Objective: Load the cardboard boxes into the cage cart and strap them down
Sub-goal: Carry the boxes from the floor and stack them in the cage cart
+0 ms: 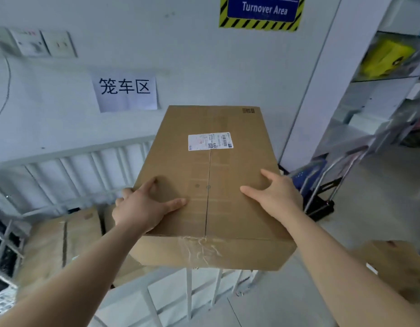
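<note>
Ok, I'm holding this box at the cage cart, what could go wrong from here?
Slip: the left hand and right hand sit mostly on top of the cardboard box, so it may tip away. Snag: its near edge hangs over the cage cart bars and could catch. Uneven landing: the boxes already inside sit low at the left, so it might settle tilted.

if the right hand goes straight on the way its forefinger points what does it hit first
Likely the white shipping label on top of the cardboard box; the right hand lies on that top, pointing up-left.
</note>
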`<state>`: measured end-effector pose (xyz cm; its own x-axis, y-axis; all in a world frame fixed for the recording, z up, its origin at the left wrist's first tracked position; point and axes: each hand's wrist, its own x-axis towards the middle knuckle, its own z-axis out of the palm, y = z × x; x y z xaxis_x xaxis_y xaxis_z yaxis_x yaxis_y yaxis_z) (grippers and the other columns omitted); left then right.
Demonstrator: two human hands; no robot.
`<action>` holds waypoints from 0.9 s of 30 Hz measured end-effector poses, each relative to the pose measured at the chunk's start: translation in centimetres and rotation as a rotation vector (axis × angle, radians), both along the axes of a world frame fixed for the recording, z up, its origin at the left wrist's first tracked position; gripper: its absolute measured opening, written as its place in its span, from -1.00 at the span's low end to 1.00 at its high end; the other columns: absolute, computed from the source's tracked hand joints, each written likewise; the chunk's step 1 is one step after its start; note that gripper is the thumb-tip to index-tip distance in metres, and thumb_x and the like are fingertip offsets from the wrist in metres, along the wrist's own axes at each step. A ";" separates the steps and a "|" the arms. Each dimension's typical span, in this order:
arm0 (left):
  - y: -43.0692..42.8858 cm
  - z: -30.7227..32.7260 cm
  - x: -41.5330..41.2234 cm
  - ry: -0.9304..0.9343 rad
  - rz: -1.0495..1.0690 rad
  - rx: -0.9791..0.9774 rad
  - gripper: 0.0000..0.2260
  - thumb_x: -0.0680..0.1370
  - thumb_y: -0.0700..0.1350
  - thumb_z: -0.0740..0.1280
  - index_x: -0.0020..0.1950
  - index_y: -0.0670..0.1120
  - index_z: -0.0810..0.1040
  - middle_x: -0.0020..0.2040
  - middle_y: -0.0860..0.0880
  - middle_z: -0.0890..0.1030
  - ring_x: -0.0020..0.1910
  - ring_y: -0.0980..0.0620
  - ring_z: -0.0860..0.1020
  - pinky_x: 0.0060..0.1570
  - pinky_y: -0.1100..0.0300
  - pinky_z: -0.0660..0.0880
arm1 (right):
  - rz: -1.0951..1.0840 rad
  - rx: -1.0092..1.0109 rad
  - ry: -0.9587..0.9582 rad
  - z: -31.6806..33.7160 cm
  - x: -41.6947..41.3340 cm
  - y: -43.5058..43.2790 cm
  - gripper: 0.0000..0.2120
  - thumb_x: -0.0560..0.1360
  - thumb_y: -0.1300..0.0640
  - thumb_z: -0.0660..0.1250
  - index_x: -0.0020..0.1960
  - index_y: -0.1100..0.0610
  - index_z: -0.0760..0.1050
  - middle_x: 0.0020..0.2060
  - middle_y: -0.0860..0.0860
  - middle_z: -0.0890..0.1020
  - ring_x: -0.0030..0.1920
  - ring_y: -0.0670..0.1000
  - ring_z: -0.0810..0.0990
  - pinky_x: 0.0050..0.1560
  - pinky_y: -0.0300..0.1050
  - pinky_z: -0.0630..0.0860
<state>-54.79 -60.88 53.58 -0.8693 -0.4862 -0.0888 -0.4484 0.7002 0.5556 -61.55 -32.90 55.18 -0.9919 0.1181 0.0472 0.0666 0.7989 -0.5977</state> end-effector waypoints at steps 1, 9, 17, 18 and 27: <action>-0.8 -0.2 -0.8 -0.010 0.025 -0.001 0.07 -0.07 0.67 0.17 0.42 0.36 0.19 0.30 -0.08 0.37 0.28 -0.18 0.41 0.19 -0.08 0.45 | 0.032 -0.017 -0.007 -0.2 -1.6 -1.0 -0.14 0.16 -0.47 0.33 0.40 -0.22 0.30 0.31 -0.02 0.42 0.16 0.06 0.54 0.01 -0.05 0.45; -3.6 -3.5 -9.1 -0.119 0.227 0.000 -0.02 0.05 0.61 0.28 0.42 0.31 0.24 0.31 -0.12 0.36 0.24 -0.20 0.43 0.20 -0.09 0.45 | 0.264 -0.043 -0.121 -3.8 -15.3 -5.9 -0.15 0.19 -0.41 0.38 0.42 -0.16 0.31 0.34 -0.03 0.40 0.22 0.04 0.50 0.05 -0.06 0.44; -2.5 -9.8 -18.0 -0.259 0.390 0.067 0.01 0.04 0.60 0.27 0.45 0.32 0.19 0.31 -0.13 0.35 0.27 -0.20 0.37 0.22 -0.08 0.43 | 0.410 0.058 -0.246 -10.3 -28.2 -7.6 -0.16 0.20 -0.43 0.36 0.41 -0.17 0.31 0.33 -0.03 0.41 0.21 0.05 0.52 0.12 -0.05 0.43; -2.5 -10.9 -19.0 -0.279 0.404 0.083 0.03 0.01 0.61 0.25 0.45 0.32 0.18 0.32 -0.13 0.35 0.27 -0.20 0.36 0.22 -0.08 0.43 | 0.422 0.080 -0.256 -11.4 -29.4 -7.8 -0.16 0.20 -0.43 0.36 0.41 -0.18 0.31 0.34 -0.03 0.41 0.22 0.04 0.51 0.09 -0.06 0.41; -3.1 -22.2 -26.3 -0.436 0.439 0.129 0.06 -0.05 0.65 0.16 0.43 0.36 0.17 0.31 -0.10 0.36 0.28 -0.17 0.37 0.21 -0.05 0.42 | 0.450 0.218 -0.403 -22.1 -37.7 -9.2 -0.15 0.21 -0.46 0.33 0.43 -0.19 0.27 0.35 0.03 0.37 0.23 0.10 0.50 0.19 0.04 0.44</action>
